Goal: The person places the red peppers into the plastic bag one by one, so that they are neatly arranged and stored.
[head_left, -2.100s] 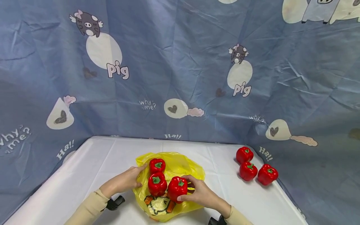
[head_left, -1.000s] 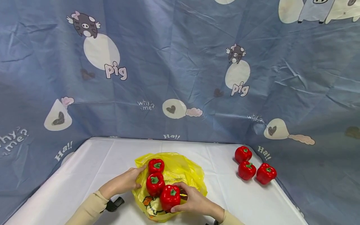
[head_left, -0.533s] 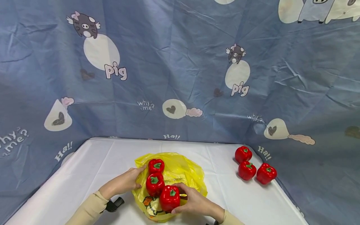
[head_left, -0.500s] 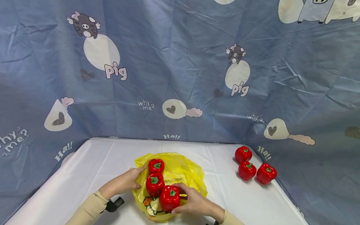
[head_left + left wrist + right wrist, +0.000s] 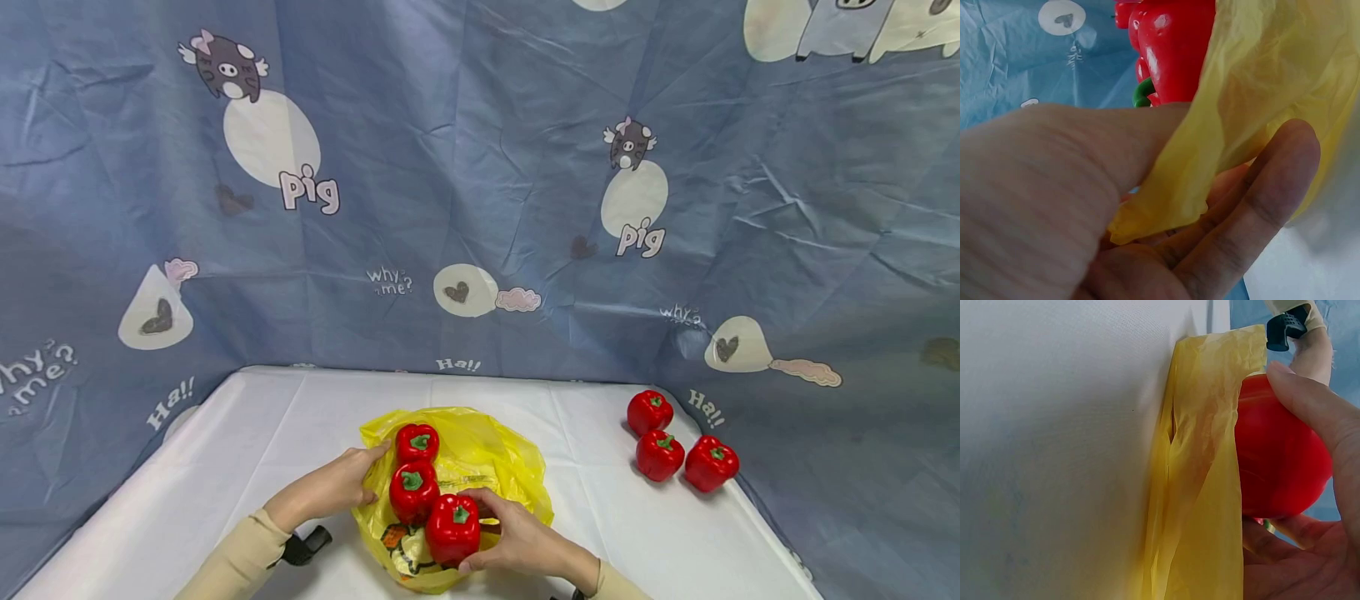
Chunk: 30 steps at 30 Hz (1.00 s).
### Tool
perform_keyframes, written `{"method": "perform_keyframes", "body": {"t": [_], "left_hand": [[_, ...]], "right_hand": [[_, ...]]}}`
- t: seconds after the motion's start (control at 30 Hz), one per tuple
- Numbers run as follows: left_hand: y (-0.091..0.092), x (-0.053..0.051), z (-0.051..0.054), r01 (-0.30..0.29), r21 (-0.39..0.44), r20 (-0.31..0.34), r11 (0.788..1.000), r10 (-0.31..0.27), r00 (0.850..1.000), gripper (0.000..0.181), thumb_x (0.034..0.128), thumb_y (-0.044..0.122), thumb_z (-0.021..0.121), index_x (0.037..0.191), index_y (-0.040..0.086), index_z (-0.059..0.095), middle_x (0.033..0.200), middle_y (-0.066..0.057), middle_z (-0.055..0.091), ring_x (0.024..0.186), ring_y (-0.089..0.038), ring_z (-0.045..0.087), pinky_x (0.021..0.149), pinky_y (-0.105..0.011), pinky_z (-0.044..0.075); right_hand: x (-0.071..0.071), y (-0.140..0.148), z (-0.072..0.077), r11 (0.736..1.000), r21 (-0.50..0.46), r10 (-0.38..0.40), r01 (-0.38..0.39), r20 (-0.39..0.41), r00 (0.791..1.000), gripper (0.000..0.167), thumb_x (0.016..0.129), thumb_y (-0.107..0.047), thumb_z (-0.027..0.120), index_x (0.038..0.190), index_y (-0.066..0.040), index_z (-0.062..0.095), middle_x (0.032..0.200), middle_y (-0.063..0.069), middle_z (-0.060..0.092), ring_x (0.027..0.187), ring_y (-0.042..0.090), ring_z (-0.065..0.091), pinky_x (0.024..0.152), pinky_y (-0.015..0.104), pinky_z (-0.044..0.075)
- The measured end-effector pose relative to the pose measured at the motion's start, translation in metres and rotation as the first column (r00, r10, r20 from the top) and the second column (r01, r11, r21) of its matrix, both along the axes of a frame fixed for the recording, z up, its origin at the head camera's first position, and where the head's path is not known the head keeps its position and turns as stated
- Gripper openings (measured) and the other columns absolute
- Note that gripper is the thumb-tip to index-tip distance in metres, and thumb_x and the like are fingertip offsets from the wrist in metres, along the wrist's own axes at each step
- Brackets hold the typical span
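Note:
A yellow plastic bag lies spread on the table, its upper side folded back. Two red bell peppers with green stems, the far pepper and the middle pepper, sit in it in a row. My right hand grips a third bell pepper at the near end of that row; the right wrist view shows thumb and fingers around this red pepper. At the bag's left edge my left hand pinches the thin plastic between thumb and fingers.
Three more red bell peppers stand grouped at the table's right edge. The white-covered table is backed by a blue cloth with pig prints. A dark wrist camera sits on the left wrist.
Over the first second, my right hand brought its bell pepper left and nearer, up to the middle pepper. Since then almost nothing has moved. The left hand has kept its place on the bag.

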<state>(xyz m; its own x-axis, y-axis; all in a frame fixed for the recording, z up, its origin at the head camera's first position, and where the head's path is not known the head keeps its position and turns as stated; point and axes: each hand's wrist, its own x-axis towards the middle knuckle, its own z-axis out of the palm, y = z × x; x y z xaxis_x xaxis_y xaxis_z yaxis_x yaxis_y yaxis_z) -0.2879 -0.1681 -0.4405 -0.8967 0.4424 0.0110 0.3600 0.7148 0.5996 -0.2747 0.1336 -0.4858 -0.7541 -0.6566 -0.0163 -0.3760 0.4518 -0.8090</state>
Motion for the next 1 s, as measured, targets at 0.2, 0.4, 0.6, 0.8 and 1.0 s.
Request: {"method": "perform_keyframes", "body": {"t": [0.2,0.4,0.6,0.8,1.0], "left_hand": [[0.000,-0.001,0.000,-0.029,-0.018,-0.004,0.999,0.029,1.000,0.078,0.0713,-0.008,0.074,0.140,-0.014,0.038,0.134,-0.032,0.051,0.109,-0.027,0.057,0.075,-0.034,0.048],[0.001,0.000,0.001,-0.057,-0.040,-0.015,0.998,0.056,0.998,0.077,0.0712,-0.007,0.076,0.139,-0.013,0.041,0.133,-0.030,0.053,0.120,-0.034,0.053,0.084,-0.042,0.049],[0.002,0.000,0.000,-0.076,-0.056,-0.004,0.996,0.076,0.997,0.076,0.0719,-0.006,0.076,0.139,-0.012,0.041,0.134,-0.029,0.053,0.121,-0.035,0.053,0.087,-0.044,0.050],[0.003,0.002,0.001,-0.092,-0.064,0.008,0.994,0.093,0.996,0.076,0.0725,-0.005,0.077,0.139,-0.011,0.042,0.134,-0.028,0.053,0.122,-0.036,0.051,0.088,-0.044,0.050],[0.003,0.002,0.002,-0.082,-0.065,-0.006,0.995,0.082,0.997,0.076,0.0726,-0.005,0.077,0.139,-0.012,0.042,0.135,-0.028,0.053,0.122,-0.035,0.052,0.086,-0.042,0.050]], "right_hand": [[-0.001,0.001,0.002,1.000,0.020,-0.005,0.005,0.000,1.000,0.074,0.073,-0.042,0.082,0.137,-0.031,0.046,0.128,-0.013,0.059,0.114,0.004,0.056,0.096,0.032,0.049],[0.000,0.002,0.004,1.000,0.017,-0.001,0.001,-0.015,1.000,0.075,0.074,-0.042,0.082,0.138,-0.028,0.045,0.128,-0.011,0.059,0.114,0.005,0.057,0.097,0.035,0.049],[0.001,0.002,0.007,1.000,0.002,-0.010,0.010,0.028,1.000,0.075,0.074,-0.037,0.082,0.138,-0.025,0.046,0.129,-0.011,0.059,0.114,0.006,0.057,0.097,0.037,0.049],[0.000,0.008,0.008,1.000,-0.017,0.007,-0.006,0.015,1.000,0.078,0.076,-0.038,0.080,0.142,-0.019,0.043,0.131,-0.009,0.057,0.116,0.007,0.056,0.097,0.037,0.049],[-0.001,0.014,0.010,0.997,-0.075,0.016,-0.017,-0.004,1.000,0.074,0.077,-0.037,0.080,0.140,-0.032,0.042,0.133,-0.006,0.056,0.118,0.011,0.056,0.099,0.041,0.047]]}}
